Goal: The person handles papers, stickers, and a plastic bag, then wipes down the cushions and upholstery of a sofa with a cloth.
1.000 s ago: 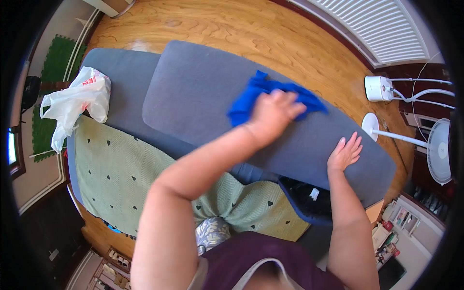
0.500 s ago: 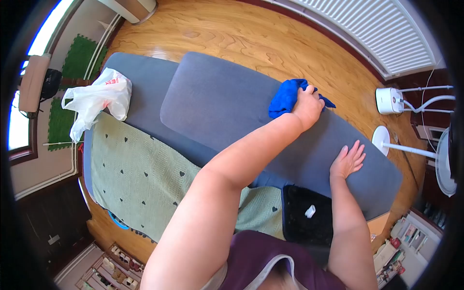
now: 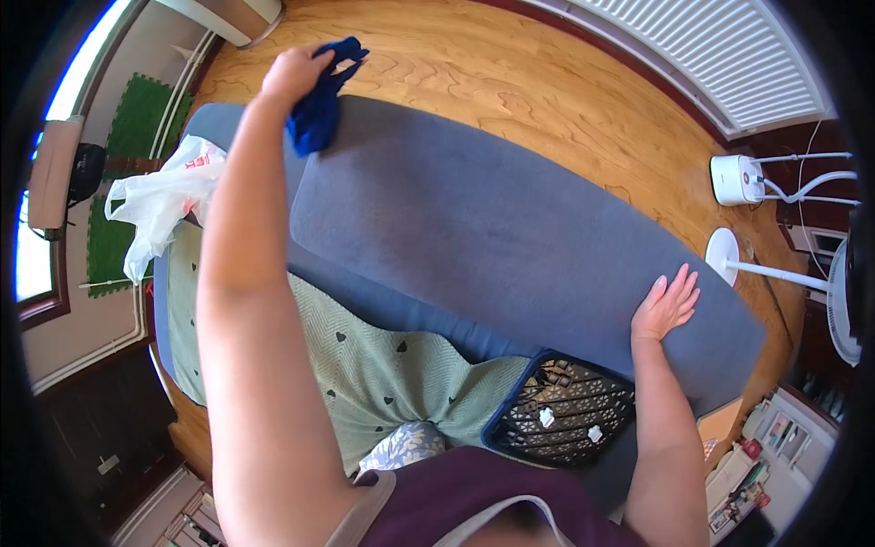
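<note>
At the upper left, my left hand point(image 3: 294, 75) is closed on a blue cloth point(image 3: 316, 117), which hangs bunched over the far left corner of the long grey cushion point(image 3: 437, 201). My right hand point(image 3: 667, 303) lies flat on the cushion's right part with its fingers spread and nothing in it. A green cover with dark hearts point(image 3: 401, 374) spreads over the seat on the near side of the cushion. Beside it, close to my body, stands a black lattice basket point(image 3: 570, 401) with small white pieces in it.
A white plastic bag point(image 3: 169, 196) lies at the left end of the seat. Beyond the cushion are wooden floor point(image 3: 510, 109) and a white radiator point(image 3: 720, 55). To the right stand a white appliance with tubes point(image 3: 736, 180) and a white fan point(image 3: 843, 305).
My left hand has swept with the blue cloth from the cushion's right-centre to its far left corner. My right hand has stayed flat on the cushion.
</note>
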Tool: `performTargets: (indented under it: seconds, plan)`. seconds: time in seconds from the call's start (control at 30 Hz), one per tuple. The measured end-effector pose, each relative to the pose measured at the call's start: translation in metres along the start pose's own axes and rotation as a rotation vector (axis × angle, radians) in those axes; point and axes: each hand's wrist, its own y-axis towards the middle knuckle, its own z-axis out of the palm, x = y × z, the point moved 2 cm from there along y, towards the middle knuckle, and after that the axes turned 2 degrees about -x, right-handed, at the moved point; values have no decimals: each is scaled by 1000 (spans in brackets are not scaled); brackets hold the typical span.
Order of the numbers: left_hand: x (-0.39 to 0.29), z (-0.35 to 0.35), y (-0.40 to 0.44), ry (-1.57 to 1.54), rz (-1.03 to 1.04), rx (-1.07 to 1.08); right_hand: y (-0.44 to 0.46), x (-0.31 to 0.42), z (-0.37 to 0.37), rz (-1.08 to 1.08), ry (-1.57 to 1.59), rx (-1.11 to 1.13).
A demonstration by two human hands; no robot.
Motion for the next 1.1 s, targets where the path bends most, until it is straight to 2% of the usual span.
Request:
performTargets:
  seconds: [0.07,0.13,0.17,0.2,0.27,0.3,0.4,0.53,0.6,0.67,0.7,0.73,0.77,0.83,0.87,0.9,0.93,0.97,1.0,1.03,1.07,1.1]
  plan:
    - [7,6,1,-173,-98,266,1,-1,2,-10,-2,-23]
    - [-5,42,-33,240,-114,219,3,-2,4,-18,-8,-36]
    - [5,52,-41,-317,-272,279,1,-3,5,-19,-16,-46]
    - [13,54,-47,-412,-323,234,-1,-3,4,-17,-15,-43]
    - [35,63,-56,-433,-176,110,2,-4,5,-34,-10,-57]
    - [39,67,-67,-427,-182,126,-2,-7,3,-30,-15,-41]
    - [54,61,-129,-142,-14,-110,4,-5,9,-42,-8,-53]
    - [35,46,-247,108,79,-189,4,-8,10,-53,-33,-78]
    - [27,56,-312,81,23,-139,3,-8,9,-32,-53,-60]
    - [18,80,-369,-76,-13,88,0,-7,9,-16,-50,-53]
    - [15,79,-378,-252,-135,59,2,-7,9,-12,-49,-45]
    - [3,73,-374,-432,-252,28,5,-8,10,-15,-54,-56]
    - [3,56,-362,-466,-431,-97,4,-9,11,-17,-44,-56]
    - [15,19,-308,-482,-261,-413,3,-10,10,-17,-27,-44]
    - [2,-5,-272,-607,-214,-491,3,-9,9,-21,-29,-41]
    - [-4,-24,-237,-558,-163,-497,3,-8,8,-19,-32,-39]
    - [-17,-29,-201,-729,-33,-440,3,-7,8,-13,-35,-37]
    - [-14,-20,-169,-703,-23,-353,2,-7,8,-7,-33,-36]
    - [-6,-1,-138,-396,12,-345,2,-7,8,-10,-21,-38]
    - [-14,18,-121,-241,8,-201,3,-7,8,-14,-8,-40]
    - [9,53,-96,-180,-47,36,2,-7,8,-8,-8,-40]
    - [5,54,-93,-254,-35,46,1,-7,8,-10,-12,-42]
